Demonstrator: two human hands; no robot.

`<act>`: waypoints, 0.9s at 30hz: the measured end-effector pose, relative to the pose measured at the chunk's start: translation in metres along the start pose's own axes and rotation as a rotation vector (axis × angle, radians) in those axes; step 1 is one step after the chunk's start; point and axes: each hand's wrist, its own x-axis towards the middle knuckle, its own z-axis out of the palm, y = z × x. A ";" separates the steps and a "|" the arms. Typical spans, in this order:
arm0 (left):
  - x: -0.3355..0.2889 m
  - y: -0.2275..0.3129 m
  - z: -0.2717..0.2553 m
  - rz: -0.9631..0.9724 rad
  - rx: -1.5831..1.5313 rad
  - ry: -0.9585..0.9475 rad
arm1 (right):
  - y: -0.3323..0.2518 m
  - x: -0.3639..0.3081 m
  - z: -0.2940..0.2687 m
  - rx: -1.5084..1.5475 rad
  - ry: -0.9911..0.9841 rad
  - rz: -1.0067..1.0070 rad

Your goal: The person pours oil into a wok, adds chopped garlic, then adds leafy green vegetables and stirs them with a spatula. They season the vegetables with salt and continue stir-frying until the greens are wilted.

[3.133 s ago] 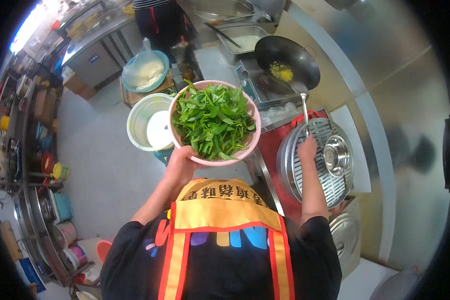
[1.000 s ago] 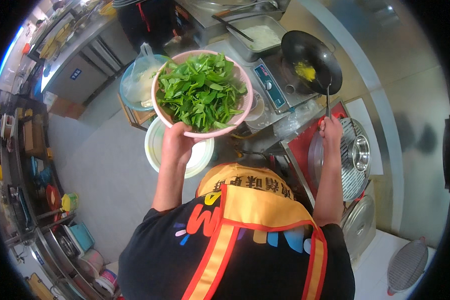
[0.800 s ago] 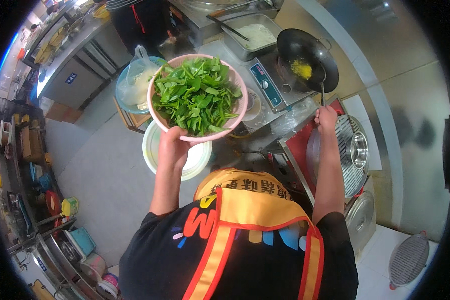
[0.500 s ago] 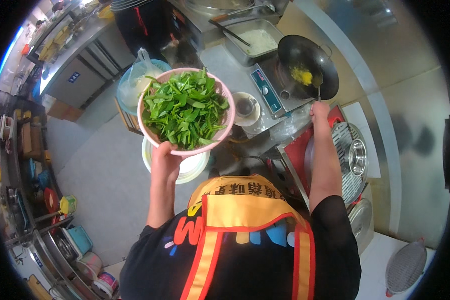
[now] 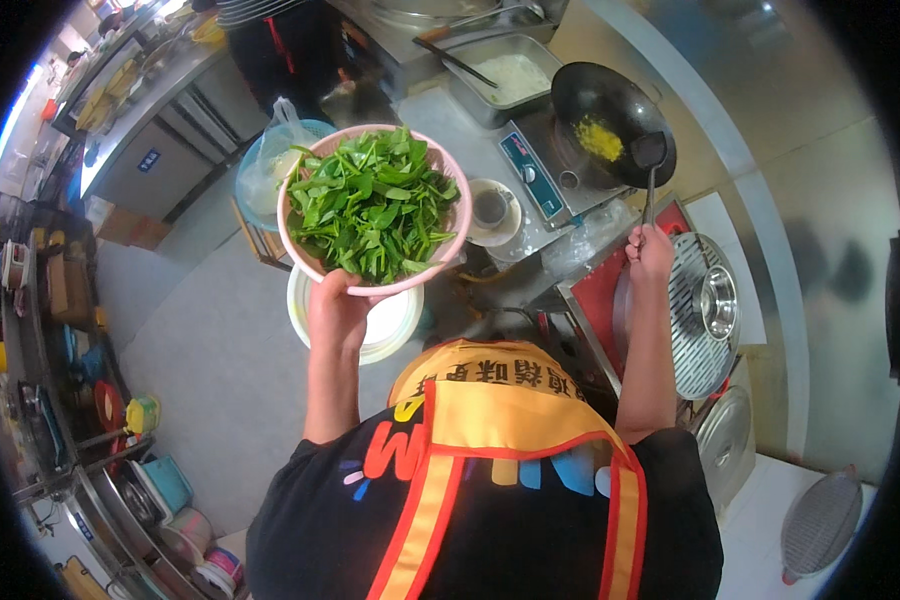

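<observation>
A pink basket (image 5: 459,222) heaped with leafy greens (image 5: 375,205) is held up in front of me. My left hand (image 5: 336,308) grips its near rim, with the fingers partly hidden beneath. At the right, my right hand (image 5: 651,252) is closed round the handle of a wok spatula (image 5: 649,150). The spatula's dark blade rests against or just above the right inner side of a black wok (image 5: 582,93); contact is hard to tell. Yellow food resembling scrambled egg (image 5: 598,138) lies in the wok, apart from the blade. The wok stands tilted on a tabletop stove (image 5: 532,178).
Beyond the stove is a metal pan of white food (image 5: 518,80). A small bowl (image 5: 490,208) sits between basket and stove. Beneath the basket stands a white tub (image 5: 395,325). A round slotted metal rack (image 5: 692,345) lies by my right forearm. Another person (image 5: 280,55) stands ahead.
The spatula has drawn away from the yellow food toward the wok's right side, and my right hand has shifted slightly back and right. The food lies looser now. The basket stays nearly in place.
</observation>
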 end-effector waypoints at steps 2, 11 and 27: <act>0.005 0.000 0.006 -0.034 -0.031 -0.028 | -0.003 -0.007 -0.015 0.111 -0.009 0.057; 0.008 0.002 0.003 -0.103 -0.036 -0.139 | -0.034 -0.055 0.011 0.411 0.004 0.222; -0.027 0.022 0.023 -0.225 -0.050 -0.140 | -0.074 -0.087 0.046 0.422 -0.034 0.329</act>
